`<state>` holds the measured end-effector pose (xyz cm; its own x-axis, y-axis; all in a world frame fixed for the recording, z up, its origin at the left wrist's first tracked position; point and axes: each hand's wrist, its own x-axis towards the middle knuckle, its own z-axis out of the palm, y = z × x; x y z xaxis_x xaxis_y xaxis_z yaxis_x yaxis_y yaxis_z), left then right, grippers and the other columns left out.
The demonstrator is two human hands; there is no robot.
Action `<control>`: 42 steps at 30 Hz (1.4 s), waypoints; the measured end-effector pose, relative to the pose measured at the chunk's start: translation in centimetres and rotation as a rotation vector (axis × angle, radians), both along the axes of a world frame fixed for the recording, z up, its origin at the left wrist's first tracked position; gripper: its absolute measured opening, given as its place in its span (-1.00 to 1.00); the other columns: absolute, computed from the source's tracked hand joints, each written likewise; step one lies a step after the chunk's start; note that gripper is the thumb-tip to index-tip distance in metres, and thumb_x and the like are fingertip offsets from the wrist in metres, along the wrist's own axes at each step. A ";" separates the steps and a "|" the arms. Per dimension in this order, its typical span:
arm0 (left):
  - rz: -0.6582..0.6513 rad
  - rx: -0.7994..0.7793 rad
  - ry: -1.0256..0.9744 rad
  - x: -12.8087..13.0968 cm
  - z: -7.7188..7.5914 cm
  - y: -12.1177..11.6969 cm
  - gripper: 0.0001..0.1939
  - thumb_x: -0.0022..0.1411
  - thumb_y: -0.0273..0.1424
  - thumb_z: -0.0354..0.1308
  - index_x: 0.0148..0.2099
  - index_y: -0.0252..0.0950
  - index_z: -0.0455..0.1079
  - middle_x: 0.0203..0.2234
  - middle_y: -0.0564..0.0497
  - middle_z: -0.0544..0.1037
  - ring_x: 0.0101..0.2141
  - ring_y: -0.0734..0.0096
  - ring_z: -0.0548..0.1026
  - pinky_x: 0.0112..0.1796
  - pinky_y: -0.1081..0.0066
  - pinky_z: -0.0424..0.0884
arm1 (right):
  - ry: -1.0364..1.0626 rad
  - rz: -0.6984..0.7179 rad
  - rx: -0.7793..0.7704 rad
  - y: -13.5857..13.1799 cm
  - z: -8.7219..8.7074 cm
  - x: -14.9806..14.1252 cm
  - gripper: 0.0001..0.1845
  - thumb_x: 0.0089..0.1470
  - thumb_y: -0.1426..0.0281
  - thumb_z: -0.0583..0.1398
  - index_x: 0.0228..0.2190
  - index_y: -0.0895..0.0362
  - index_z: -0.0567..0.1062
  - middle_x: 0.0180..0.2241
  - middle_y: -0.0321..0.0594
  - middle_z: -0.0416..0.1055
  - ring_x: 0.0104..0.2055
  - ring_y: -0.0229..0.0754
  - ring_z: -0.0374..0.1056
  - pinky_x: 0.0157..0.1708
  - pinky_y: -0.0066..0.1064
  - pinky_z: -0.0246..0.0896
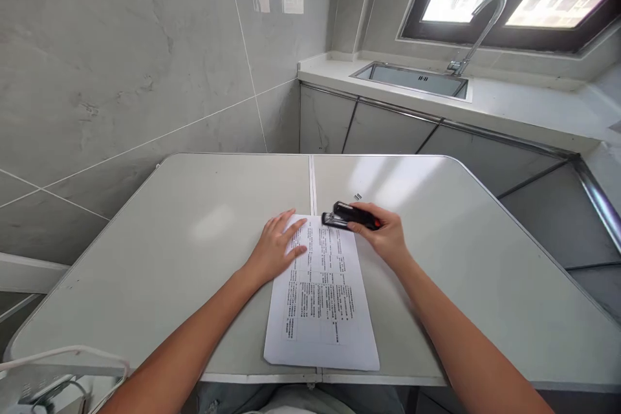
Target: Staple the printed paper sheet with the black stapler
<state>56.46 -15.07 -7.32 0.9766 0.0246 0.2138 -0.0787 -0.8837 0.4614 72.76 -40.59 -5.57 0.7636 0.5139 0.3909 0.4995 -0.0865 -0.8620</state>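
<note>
A stack of printed paper [320, 343] lies lengthwise on the table, its near end close to the table's front edge. My left hand [279, 246] rests with fingers spread on the paper's upper left side. In my right hand [385, 233] is a black stapler [352, 215] with a red spot near its back end. Its jaws are parted and point left, over the top right corner of the paper. Whether the lower jaw touches the sheets I cannot tell. Just beyond the stapler lie small dark strips [358, 196], perhaps staples.
The pale folding table [160, 259] has a seam down its middle. Behind it stand a counter with a sink [412, 81] and a tall faucet [480, 32]. A tiled wall [121, 65] rises at left. A white cable [72, 350] loops at the lower left.
</note>
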 end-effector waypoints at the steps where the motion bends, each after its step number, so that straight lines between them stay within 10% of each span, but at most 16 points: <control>1: -0.035 0.069 0.052 0.0 -0.4 -0.1 -0.40 0.46 -0.09 0.07 0.46 -0.03 0.14 0.46 -0.11 0.11 0.43 -0.08 0.04 0.34 -0.23 -0.01 | -0.010 -0.093 -0.024 -0.8 -0.2 1.1 -0.57 0.09 0.14 0.41 -0.03 0.04 0.62 -0.15 -0.15 0.60 -0.18 -0.02 0.51 -0.16 -0.16 0.44; 6: -0.039 0.191 0.143 -0.3 -2.0 -0.1 -0.37 0.52 -0.09 -0.10 0.53 -0.09 -0.01 0.50 -0.13 -0.01 0.48 -0.08 -0.12 0.37 -0.26 -0.12 | -0.034 -0.273 -0.207 -3.9 -1.6 5.7 -0.55 0.00 0.11 0.42 -0.09 0.04 0.67 -0.25 -0.16 0.59 -0.31 -0.06 0.45 -0.28 -0.18 0.39; 19: 0.106 0.147 0.087 -0.6 -2.1 -0.1 -0.43 0.43 -0.13 0.05 0.38 -0.21 0.26 0.44 -0.21 0.16 0.43 -0.18 0.02 0.36 -0.20 -0.03 | -0.026 0.450 -0.348 -4.3 0.1 4.5 -0.63 0.13 0.14 0.40 -0.06 0.00 0.66 -0.27 -0.19 0.56 -0.31 -0.14 0.44 -0.31 -0.31 0.34; 25: 0.109 0.094 0.025 -0.3 -1.1 -0.3 -0.66 0.46 -0.13 0.03 0.01 -0.26 0.44 0.25 -0.22 0.39 0.31 -0.04 0.24 0.29 -0.09 0.15 | -0.062 0.150 -0.285 -4.3 -0.6 4.6 -0.62 0.12 0.12 0.39 -0.06 0.00 0.66 -0.28 -0.20 0.55 -0.35 -0.13 0.42 -0.34 -0.28 0.35; 30: 0.107 0.074 0.131 1.7 -0.4 -0.5 -0.57 0.37 -0.29 0.18 0.23 -0.23 0.33 0.08 -0.19 0.48 0.07 -0.01 0.43 0.05 0.05 0.36 | -0.061 0.073 -0.293 -3.2 -1.9 4.5 -0.58 0.11 0.09 0.38 -0.04 -0.01 0.65 -0.32 -0.22 0.53 -0.39 -0.15 0.38 -0.39 -0.29 0.34; 42: -0.019 -0.060 0.029 1.8 -0.1 -3.2 -0.51 0.30 -0.60 0.00 0.22 -0.16 0.32 0.05 -0.09 0.49 0.05 0.11 0.41 0.06 0.08 0.31 | -0.099 0.195 -0.262 -1.6 -1.9 3.0 -0.64 0.14 0.17 0.40 -0.04 -0.02 0.64 -0.23 -0.21 0.57 -0.28 -0.13 0.45 -0.23 -0.27 0.38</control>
<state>58.26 -18.24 -7.39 0.9828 0.0184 0.1837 -0.0805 -0.8527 0.5161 75.74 -42.24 -7.49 0.6060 0.7391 0.2940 0.6090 -0.1933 -0.7693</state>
